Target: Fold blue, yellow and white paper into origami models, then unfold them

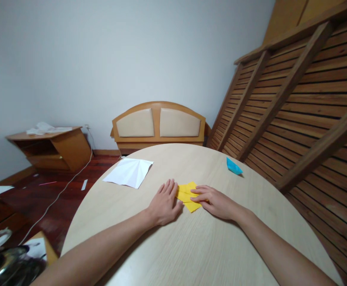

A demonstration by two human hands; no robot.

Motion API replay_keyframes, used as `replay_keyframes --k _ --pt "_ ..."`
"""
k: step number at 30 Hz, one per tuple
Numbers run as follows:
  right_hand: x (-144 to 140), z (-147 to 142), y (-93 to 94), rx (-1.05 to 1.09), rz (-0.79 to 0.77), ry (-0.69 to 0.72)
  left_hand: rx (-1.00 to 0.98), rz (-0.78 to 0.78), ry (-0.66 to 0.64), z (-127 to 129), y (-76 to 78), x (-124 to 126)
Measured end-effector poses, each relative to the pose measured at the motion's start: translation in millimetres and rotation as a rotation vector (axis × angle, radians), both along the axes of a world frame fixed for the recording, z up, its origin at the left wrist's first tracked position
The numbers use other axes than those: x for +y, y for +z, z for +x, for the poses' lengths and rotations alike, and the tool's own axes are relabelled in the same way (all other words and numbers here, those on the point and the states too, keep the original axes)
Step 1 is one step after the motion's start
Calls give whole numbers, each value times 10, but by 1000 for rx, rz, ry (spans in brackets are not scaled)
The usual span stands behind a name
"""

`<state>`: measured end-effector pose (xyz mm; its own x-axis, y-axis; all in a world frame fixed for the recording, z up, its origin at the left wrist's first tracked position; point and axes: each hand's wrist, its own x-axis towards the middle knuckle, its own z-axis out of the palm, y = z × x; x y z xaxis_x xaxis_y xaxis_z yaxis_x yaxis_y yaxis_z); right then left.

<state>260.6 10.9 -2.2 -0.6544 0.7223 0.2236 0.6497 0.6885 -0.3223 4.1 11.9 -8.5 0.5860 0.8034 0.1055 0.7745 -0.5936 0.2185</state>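
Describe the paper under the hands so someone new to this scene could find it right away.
Start at the round, pale wooden table. Near its middle, the left hand and right hand press flat on a folded yellow paper lying between them. The white paper sits farther back to the left and a small blue folded paper to the right; only the yellow one is touched.

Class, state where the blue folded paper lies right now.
In the head view the blue folded paper lies on the round table's far right edge, beyond the right hand.
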Motion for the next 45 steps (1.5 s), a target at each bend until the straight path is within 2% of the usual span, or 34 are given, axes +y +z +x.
replay_keyframes --k 3,5,10,15,20,25,30,35,40,45 --pt "-6 1 -10 22 -17 -9 -39 19 -202 -6 3 15" --pt "-7 -2 -13 38 -34 -18 -49 -8 -247 0 -6 35" --pt "-22 -24 9 44 -72 -52 -23 -46 -204 28 -16 60" --pt "-50 -80 128 -39 -90 -58 -5 -51 -197 28 7 50" --pt "-50 -172 228 -125 -29 -39 -26 -33 -202 21 -3 47" --pt "-85 -195 145 -132 110 -8 -26 -20 -203 18 -10 28" --pt "-67 -153 26 -102 154 46 35 19 -223 18 21 31" --pt "-28 -93 -32 -12 76 40 16 104 -245 33 6 66" --pt "-98 -94 -2 196 -86 -53 -144 152 -235 47 -52 96" --pt "-218 -170 108 288 -215 -115 -180 119 -123 49 3 52"
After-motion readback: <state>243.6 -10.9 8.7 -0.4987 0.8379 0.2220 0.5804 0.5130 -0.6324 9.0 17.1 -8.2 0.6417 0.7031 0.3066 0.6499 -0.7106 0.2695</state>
